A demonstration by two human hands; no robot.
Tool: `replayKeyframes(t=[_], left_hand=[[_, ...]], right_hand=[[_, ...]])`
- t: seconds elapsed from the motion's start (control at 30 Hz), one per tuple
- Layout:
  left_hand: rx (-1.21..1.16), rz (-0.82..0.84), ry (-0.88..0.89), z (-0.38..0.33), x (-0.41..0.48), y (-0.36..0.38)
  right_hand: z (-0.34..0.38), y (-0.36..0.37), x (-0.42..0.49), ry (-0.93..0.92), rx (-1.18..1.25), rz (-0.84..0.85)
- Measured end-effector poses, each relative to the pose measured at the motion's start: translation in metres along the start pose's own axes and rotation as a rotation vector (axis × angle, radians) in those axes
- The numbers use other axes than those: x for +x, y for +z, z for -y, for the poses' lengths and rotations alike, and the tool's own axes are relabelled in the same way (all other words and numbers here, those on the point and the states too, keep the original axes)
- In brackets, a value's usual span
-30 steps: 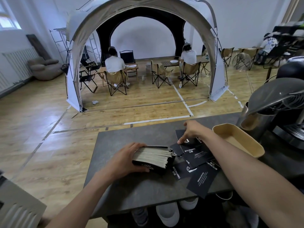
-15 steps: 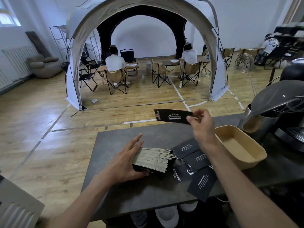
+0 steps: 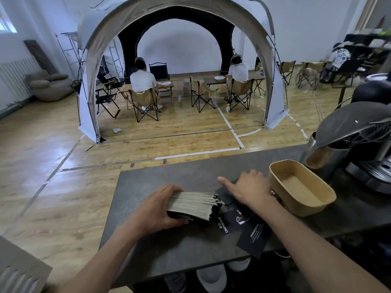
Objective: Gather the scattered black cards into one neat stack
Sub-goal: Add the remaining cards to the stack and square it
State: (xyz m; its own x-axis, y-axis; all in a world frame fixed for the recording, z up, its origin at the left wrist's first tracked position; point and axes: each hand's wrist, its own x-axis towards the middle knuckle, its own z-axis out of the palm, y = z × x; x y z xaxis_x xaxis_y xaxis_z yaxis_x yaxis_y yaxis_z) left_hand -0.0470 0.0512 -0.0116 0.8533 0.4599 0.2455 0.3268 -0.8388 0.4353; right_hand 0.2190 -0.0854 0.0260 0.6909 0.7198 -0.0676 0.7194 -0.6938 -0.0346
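the left hand [image 3: 156,210] grips the stack [image 3: 192,206] of black cards from its left end. its fingers [image 3: 174,188] curl over the far side and the thumb presses the near side, so the stack is held between them. the stack is thick and lies on the grey worktop [image 3: 169,178], near the middle. the pale card edges face up and fan a little to the right, so it is not yet square.

the right hand [image 3: 247,189] lies palm down on the loose cards [image 3: 230,223] just to the right of the stack. one finger is stretched out flat to the left and the rest of the hand is relaxed. it rests on the cards and no card is seen pinched in it. the far fingertips are hard to see behind the back of the hand.

the loose cards overlap each other at different angles and touch the right end of the stack. one of them reaches over the near edge of the worktop.

a tan tray [image 3: 302,189] stands just beside the right hand, on its right. behind the tray there is a metal jug [image 3: 321,153] under a dark coffee machine [image 3: 359,144]. far behind, on the wooden floor, stands a big white tent [image 3: 175,39] with folding chairs inside.
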Motion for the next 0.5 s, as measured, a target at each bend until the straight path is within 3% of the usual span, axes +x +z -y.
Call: replayKeyframes(t=[0.1,0.2,0.3,0.5], left_hand=[[-0.008,0.004,-0.032,-0.001,0.0,0.001],[-0.014,-0.003,-0.052,-0.001,-0.001,0.001],[-0.015,-0.002,-0.071,-0.002,-0.002,0.001],[-0.017,-0.004,-0.111,-0.002,0.002,0.002]], right_hand=[[0.015,0.007,0.002,-0.109,-0.073,0.045],[0.014,0.0,0.018,-0.276,0.111,0.196],[0.004,-0.009,0.029,-0.328,0.199,0.31],[0.012,0.001,0.024,-0.184,0.172,0.03]])
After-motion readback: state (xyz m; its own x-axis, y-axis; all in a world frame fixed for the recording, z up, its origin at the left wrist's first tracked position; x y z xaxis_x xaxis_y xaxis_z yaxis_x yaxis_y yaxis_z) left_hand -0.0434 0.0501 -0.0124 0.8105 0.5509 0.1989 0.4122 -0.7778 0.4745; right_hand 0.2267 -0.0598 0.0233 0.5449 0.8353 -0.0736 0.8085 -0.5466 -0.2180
